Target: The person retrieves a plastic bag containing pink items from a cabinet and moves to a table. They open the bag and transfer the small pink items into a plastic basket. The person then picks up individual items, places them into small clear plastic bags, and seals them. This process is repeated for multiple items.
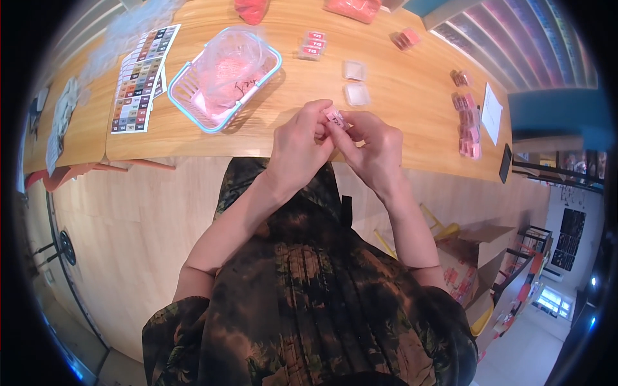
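Observation:
Both my hands meet over the table's front edge around a small clear box with a pink label (335,118). My left hand (301,138) has its fingers closed on the box's left side. From the other side, my right hand (372,141) pinches it, the thumb lying across its front. Just beyond my hands stand two small clear square boxes, the nearer one (356,94) and the farther one (353,70), with pale contents. A short row of clear boxes with red labels (312,45) lies farther back.
At left stands a blue-rimmed plastic basket (225,122) holding a bag of pink beads (228,74). Colour charts (138,83) lie beyond it. Stacked pink boxes (468,125), a white paper (492,112) and a dark phone-like slab (506,163) are at right. An opened carton (479,257) stands on the floor.

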{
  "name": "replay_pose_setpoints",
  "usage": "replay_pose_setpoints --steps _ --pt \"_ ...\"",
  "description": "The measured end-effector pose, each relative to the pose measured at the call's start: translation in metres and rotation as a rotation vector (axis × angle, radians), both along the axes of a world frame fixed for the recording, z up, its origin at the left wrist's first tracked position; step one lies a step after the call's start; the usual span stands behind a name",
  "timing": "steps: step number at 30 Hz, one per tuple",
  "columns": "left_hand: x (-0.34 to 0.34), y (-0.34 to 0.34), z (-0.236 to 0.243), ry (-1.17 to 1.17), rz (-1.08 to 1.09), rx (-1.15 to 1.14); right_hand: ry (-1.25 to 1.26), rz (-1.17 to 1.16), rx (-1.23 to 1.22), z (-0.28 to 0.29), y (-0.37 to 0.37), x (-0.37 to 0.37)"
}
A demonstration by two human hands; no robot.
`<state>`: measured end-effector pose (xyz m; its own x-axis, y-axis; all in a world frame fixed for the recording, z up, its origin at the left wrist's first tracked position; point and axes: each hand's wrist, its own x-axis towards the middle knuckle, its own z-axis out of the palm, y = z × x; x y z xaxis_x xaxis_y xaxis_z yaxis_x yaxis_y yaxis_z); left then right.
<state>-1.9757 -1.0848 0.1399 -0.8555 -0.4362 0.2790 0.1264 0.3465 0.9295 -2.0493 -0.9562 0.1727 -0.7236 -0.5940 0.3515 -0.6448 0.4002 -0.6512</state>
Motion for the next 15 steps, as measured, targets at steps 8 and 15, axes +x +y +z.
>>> replay_pose_setpoints --steps 8,15 --pt "-0.012 0.008 -0.002 -0.001 -0.076 0.025 0.123 -0.122 -0.116 -0.007 0.018 -0.020" --pt "-0.022 -0.013 -0.038 -0.063 -0.015 -0.013 0.339 -0.569 0.092 -0.042 0.056 -0.152"
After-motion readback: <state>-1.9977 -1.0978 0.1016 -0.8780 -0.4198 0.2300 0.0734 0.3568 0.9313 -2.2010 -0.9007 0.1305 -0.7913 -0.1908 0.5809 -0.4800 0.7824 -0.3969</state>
